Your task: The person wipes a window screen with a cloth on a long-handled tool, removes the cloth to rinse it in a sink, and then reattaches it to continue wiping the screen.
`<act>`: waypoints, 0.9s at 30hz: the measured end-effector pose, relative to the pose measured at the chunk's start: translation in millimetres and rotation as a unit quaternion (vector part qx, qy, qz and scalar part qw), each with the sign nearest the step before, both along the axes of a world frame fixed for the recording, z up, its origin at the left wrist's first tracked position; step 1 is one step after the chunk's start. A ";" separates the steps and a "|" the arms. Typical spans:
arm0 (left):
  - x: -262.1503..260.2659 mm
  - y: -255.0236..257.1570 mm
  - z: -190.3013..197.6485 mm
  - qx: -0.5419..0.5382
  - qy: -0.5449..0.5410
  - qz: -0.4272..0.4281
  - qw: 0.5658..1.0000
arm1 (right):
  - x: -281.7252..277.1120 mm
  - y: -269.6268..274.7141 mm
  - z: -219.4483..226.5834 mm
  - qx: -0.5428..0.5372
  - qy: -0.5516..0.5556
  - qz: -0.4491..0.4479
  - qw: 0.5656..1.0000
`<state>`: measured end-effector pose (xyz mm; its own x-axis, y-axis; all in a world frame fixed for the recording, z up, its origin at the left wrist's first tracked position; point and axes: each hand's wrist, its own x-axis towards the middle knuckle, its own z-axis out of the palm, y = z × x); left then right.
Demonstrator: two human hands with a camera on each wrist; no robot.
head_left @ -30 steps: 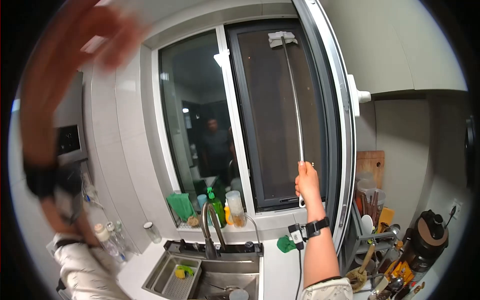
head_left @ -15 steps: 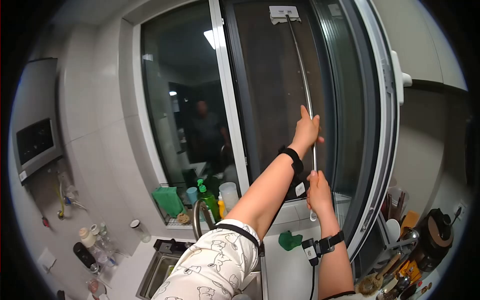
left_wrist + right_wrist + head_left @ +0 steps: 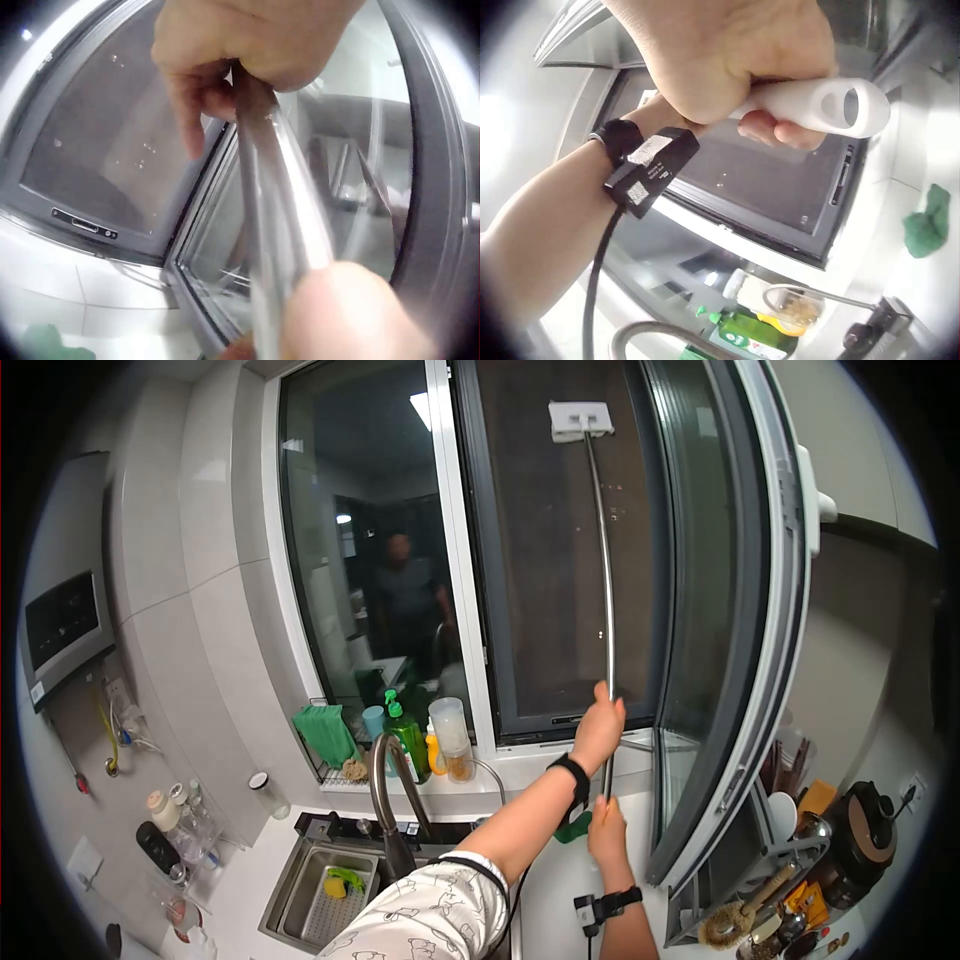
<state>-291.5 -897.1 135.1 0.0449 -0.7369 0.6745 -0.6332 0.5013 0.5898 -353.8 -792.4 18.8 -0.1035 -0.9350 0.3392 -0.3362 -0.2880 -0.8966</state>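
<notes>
A long metal mop pole [image 3: 606,590] runs up the dark window screen [image 3: 555,540], and its flat white mop head [image 3: 579,418] lies against the top of the screen. My left hand [image 3: 599,727] grips the pole low down, fingers curled round the shiny pole [image 3: 281,202]. Just below it, my right hand [image 3: 607,836] grips the pole's end; the right wrist view shows its fingers wrapped round the white handle end [image 3: 817,105] with a hanging hole. Both arms reach up over the counter.
An open window sash [image 3: 735,630] swings inward at the right. Below are a sink [image 3: 330,895] with a tall tap [image 3: 390,785], bottles on the sill [image 3: 410,735], a green cloth [image 3: 572,827] on the counter, and a utensil rack [image 3: 790,880] at right.
My left hand came across to the pole, gripped it, then slid down it. The mop head has dropped a little on the screen and both hands sit lower.
</notes>
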 end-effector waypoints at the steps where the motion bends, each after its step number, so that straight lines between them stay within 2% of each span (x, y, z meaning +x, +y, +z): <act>1: -3.9 13.0 -18.8 0.016 0.012 -0.012 1.000 | -4.7 11.6 -19.5 0.033 -0.010 0.005 0.999; 4: -17.5 54.0 -76.4 0.103 0.030 -0.015 0.994 | -21.1 60.1 -65.1 0.102 -0.024 0.017 0.994; 5: -23.0 81.8 -77.8 0.170 0.060 -0.045 0.983 | -27.4 78.2 -77.4 0.134 -0.029 0.020 0.990; 8: -33.7 119.8 -118.3 0.200 0.042 -0.040 0.978 | -42.1 118.2 -121.9 0.161 -0.006 0.018 0.987; 10: -38.2 142.6 -146.3 0.224 0.059 -0.044 0.972 | -46.1 142.2 -159.5 0.141 0.016 0.007 0.990; 12: -41.5 168.6 -164.8 0.254 0.076 -0.047 0.963 | -48.8 168.9 -178.1 0.126 0.038 -0.003 0.991; 15: -44.4 206.3 -188.0 0.316 0.078 -0.042 0.945 | -52.7 217.3 -178.8 0.176 0.042 0.002 0.983; 22: -57.0 261.7 -244.5 0.395 0.066 -0.041 0.915 | -71.4 284.5 -220.2 0.227 0.106 0.001 0.968; 23: -59.1 264.2 -259.3 0.390 0.078 -0.043 0.916 | -74.5 291.2 -223.0 0.272 0.062 0.006 0.960; 27: -64.0 284.0 -287.2 0.418 0.094 -0.052 0.902 | -83.8 321.6 -218.5 0.340 0.068 0.009 0.938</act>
<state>-355.5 -613.1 -152.1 0.0019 -0.9913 -0.1315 -0.4574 -0.1178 0.8814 -437.6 -470.7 -199.7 -0.0855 -0.9407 -0.3282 -0.4612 0.3293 -0.8239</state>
